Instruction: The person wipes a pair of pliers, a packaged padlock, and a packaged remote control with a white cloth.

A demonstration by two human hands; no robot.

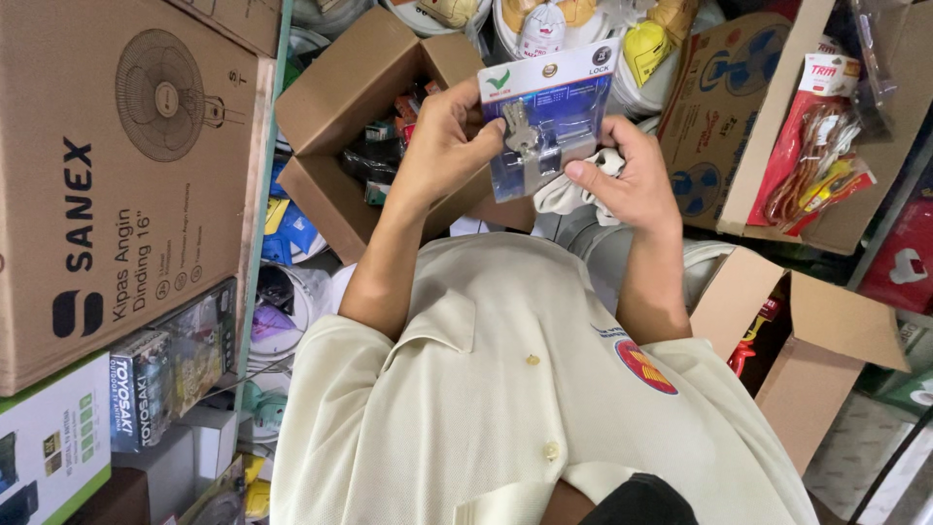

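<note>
- A blister pack (547, 122) with a white and blue card and clear front, showing metal keys and a lock part inside, was held up in front of the chest, above an open cardboard box (362, 126).
- The left hand (442, 146) was closed on the pack's left edge, its thumb pressed against the clear front near the keys.
- The right hand (627, 175) was closed on the pack's lower right corner, thumb on the front, fingers behind.
- Small packaged goods were seen inside the open box.
- A large fan carton (117, 175) was stacked at the left, with smaller boxed goods (170, 374) below it.
- A second open carton (807, 340) was seen at the lower right, and a hanging red packet (812, 136) of coiled items at the upper right.
</note>
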